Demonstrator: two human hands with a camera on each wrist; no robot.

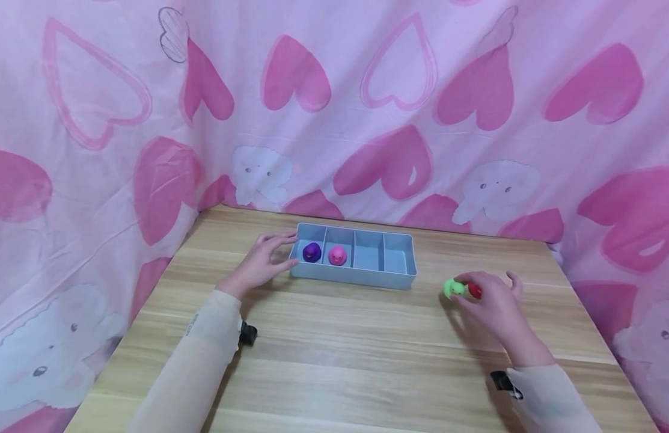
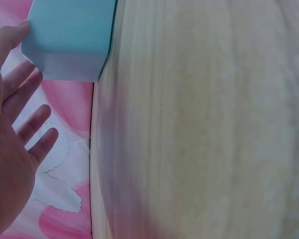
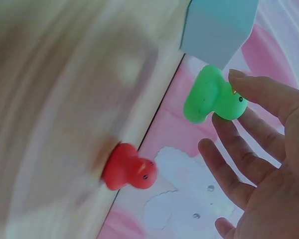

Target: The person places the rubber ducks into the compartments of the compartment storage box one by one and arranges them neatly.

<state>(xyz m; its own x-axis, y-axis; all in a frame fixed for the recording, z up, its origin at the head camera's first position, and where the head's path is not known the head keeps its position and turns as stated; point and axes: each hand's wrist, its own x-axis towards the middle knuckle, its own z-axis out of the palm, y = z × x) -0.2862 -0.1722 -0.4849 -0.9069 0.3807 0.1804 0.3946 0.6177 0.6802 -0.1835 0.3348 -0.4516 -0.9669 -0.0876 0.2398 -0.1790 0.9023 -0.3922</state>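
1. Right hand (image 1: 488, 300): pinches the head of the green duck (image 3: 202, 97) between thumb and fingertips; the remaining fingers stand apart.
2. Green duck: raised clear of the counter (image 1: 339, 355), to the right of the grey-blue tray (image 1: 356, 276).
3. Red duck (image 3: 122, 169): stands on the counter near the right hand, partly hidden by it in the head view.
4. Left hand (image 1: 261, 261): fingers spread, thumb and fingertips at the tray's left end.
5. Tray: 4 compartments in a row. Purple duck (image 1: 312, 252) sits in the 1st from the left, pink duck (image 1: 337, 255) in the 2nd.
6. Backdrop: pink heart-print cloth (image 1: 296, 75) behind the counter.
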